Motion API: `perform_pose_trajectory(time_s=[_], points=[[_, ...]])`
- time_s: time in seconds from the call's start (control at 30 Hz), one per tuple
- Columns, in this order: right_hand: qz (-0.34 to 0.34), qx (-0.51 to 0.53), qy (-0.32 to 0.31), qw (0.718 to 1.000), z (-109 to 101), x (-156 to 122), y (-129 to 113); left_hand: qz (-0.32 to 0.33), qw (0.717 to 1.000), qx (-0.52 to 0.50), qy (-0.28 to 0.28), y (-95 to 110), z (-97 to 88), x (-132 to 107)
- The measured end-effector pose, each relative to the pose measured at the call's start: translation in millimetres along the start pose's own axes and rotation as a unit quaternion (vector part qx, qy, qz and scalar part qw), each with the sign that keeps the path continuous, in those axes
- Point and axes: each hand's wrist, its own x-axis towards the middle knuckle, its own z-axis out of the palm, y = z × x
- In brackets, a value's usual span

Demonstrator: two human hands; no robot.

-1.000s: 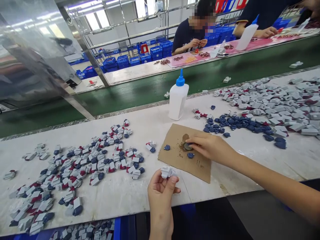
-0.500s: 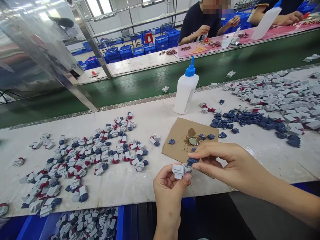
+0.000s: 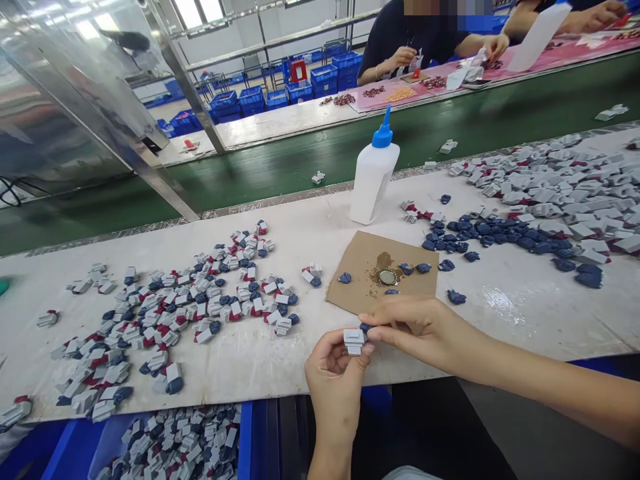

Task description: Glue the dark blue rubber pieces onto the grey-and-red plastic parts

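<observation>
My left hand [image 3: 336, 373] grips a light grey moulded plastic piece [image 3: 354, 340] between thumb and fingers, just in front of the cardboard. My right hand [image 3: 410, 327] pinches a small dark blue piece [image 3: 365, 328] against the right side of the grey one; the fingertips partly hide where they meet. Behind the hands lies a square of brown cardboard [image 3: 350, 260] with a wet stain, a bottle cap [image 3: 387, 277] and several dark blue pieces. A white squeeze bottle [image 3: 374, 180] with a blue nozzle stands upright beyond it.
Joined grey, red and blue pieces [image 3: 185, 307] spread over the left of the table. Loose blue pieces [image 3: 493, 230] and a grey heap [image 3: 565, 180] lie right. A blue bin [image 3: 245, 440] sits below the edge. A green conveyor belt [image 3: 280, 160] separates a co-worker [image 3: 385, 47].
My right hand has moved left, bringing the blue piece against the grey piece. On the belt, the loose grey parts have shifted left. The co-worker's hand across the belt has moved lower.
</observation>
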Motion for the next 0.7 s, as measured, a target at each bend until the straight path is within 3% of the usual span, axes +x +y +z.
perform_pose_trajectory(time_s=[0.1,0.13,0.2,0.27,0.3,0.4,0.47,0.53,0.6,0.7], points=[[-0.082,-0.030,-0.088,0.992,26,-1,3,0.055,0.995,0.078,0.021,14,-11.9,9],[-0.111,-0.040,-0.088,0.989,32,0,2,0.087,0.988,0.128,0.022,21,-17.2,13],[-0.136,-0.066,0.016,0.988,34,4,2,0.148,0.957,0.247,0.036,35,-29.6,24],[-0.131,-0.083,0.162,0.975,25,6,4,0.190,0.909,0.361,0.089,43,-44.6,36],[-0.130,-0.089,0.201,0.967,19,6,6,0.211,0.878,0.411,0.124,44,-52.5,41],[-0.119,-0.109,0.185,0.969,14,3,16,0.281,0.775,0.534,0.187,41,-74.5,53],[-0.083,-0.131,0.166,0.974,24,7,19,0.317,0.720,0.582,0.204,40,-85.6,57],[-0.066,-0.159,0.154,0.973,44,23,16,0.330,0.683,0.609,0.231,41,-93.7,59],[-0.056,-0.185,0.138,0.971,68,49,10,0.322,0.669,0.615,0.266,43,-98.9,61],[0.010,-0.197,0.112,0.974,107,91,-1,0.306,0.708,0.581,0.259,41,-101.4,65]])
